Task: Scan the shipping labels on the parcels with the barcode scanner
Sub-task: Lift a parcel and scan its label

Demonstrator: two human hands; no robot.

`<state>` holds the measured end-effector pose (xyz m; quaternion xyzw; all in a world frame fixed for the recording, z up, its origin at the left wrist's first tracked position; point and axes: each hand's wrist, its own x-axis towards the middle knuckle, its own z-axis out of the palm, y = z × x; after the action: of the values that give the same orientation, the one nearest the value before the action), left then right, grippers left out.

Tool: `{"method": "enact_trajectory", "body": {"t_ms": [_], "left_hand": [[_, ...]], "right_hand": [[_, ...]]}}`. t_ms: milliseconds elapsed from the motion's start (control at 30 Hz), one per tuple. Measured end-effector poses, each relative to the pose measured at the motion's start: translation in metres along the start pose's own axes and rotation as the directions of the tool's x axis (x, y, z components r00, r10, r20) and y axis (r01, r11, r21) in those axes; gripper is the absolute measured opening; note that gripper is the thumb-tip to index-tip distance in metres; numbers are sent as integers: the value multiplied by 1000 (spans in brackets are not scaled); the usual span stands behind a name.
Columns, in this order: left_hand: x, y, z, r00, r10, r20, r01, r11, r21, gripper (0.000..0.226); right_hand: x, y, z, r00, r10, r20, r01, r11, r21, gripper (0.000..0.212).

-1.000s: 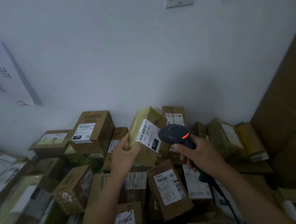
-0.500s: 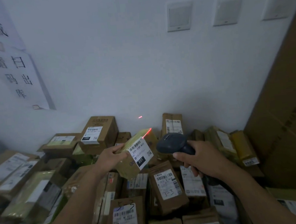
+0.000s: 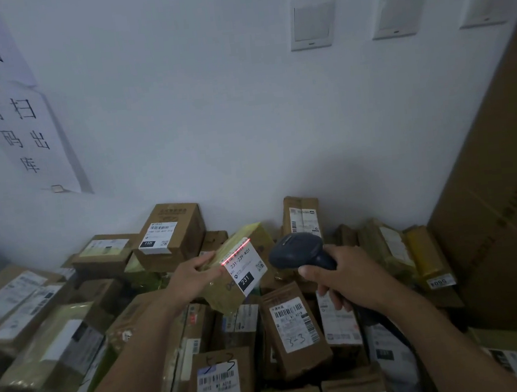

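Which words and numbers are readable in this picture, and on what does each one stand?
"231-239-K01" and "231": label of the parcel in the left hand.
"15H": sticker on the back box.
"3-3", handwritten: tag on the brown parcel.
"请扫码出库": wall sheet.
Other labels are too small or blurred.

1. Left hand (image 3: 192, 277): bare, with nothing worn on the fingers or wrist that face the camera.
2. Left forearm (image 3: 135, 368): bare from the wrist to the near left edge.
3. Right hand (image 3: 352, 277): bare, its knuckles showing.
4. Right forearm (image 3: 441, 342): bare to the near right edge; dim light hides finer detail.
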<state>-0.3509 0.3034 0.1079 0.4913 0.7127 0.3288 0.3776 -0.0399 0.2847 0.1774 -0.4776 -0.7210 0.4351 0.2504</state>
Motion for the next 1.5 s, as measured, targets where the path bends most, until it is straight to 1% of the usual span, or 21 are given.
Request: {"method": "enact_trajectory", "body": {"t_ms": [100,200,267,333,433,467,533,600,700,867,933,1000,1033,1067,1133,1200,1233,1300,1333,1400,1500], "left_hand": [[15,-7,5,999,-6,-33,6,1000,-11,57],[30,-9,19,994,-16,-106,12,999,-43,56],[41,-12,32,986,-51,-160,37,995,-88,52],[58,-21,46,975,-89,-205,63,990,-130,46],[85,-28,69,968,-153,-199,116,976,-186,28],[93,-28,77,968,-164,-188,130,975,-181,25],[112,-34,92,976,-158,-151,134,978,-159,29],[129,-44,104,982,-152,-117,137,983,-122,28],[150,-62,111,981,-174,-89,170,984,-45,34],[168,-79,113,971,-143,-191,141,990,-26,34],[169,-80,116,989,-99,-113,102,994,25,44],[168,-82,121,995,-100,-18,101,994,39,64],[169,-84,123,995,-95,-9,95,994,61,71],[171,-86,123,997,-76,-20,78,992,94,73],[174,-92,122,999,-30,-41,36,986,165,68],[175,-96,121,1000,16,-25,-9,965,263,65],[175,-97,121,1000,23,-11,-18,942,334,69],[175,-96,122,1000,13,-8,-8,883,470,84],[173,-95,123,1000,15,-21,-2,865,502,89],[171,-95,126,997,42,-61,-7,874,486,89],[165,-102,130,989,58,-135,0,919,394,85]], "right_hand": [[12,9,1,999,20,-36,-18,998,61,23],[32,20,0,989,54,-136,-31,985,169,30],[50,28,-2,975,80,-209,-37,979,200,34],[69,36,-3,957,109,-268,-41,968,247,37],[98,48,-4,934,157,-320,-47,944,327,40],[106,52,-3,930,174,-324,-54,936,347,40],[122,61,-2,927,193,-320,-64,926,373,39],[134,70,2,932,178,-314,-59,934,353,39],[146,85,9,944,149,-296,-48,945,323,35],[155,106,17,949,164,-270,-70,943,326,30],[158,110,19,949,174,-265,-80,940,332,28],[159,113,22,950,172,-260,-80,941,329,27],[159,114,23,952,169,-257,-80,942,327,26],[159,114,24,953,168,-252,-81,943,324,26],[158,113,26,957,162,-243,-82,947,309,27],[155,112,28,963,147,-227,-78,954,290,27],[153,111,29,966,139,-216,-75,957,281,27],[150,110,30,971,130,-203,-73,961,267,27],[148,110,30,970,134,-201,-78,962,262,26],[146,110,31,969,143,-201,-91,964,250,25],[146,109,32,966,151,-211,-97,965,244,25]]}}
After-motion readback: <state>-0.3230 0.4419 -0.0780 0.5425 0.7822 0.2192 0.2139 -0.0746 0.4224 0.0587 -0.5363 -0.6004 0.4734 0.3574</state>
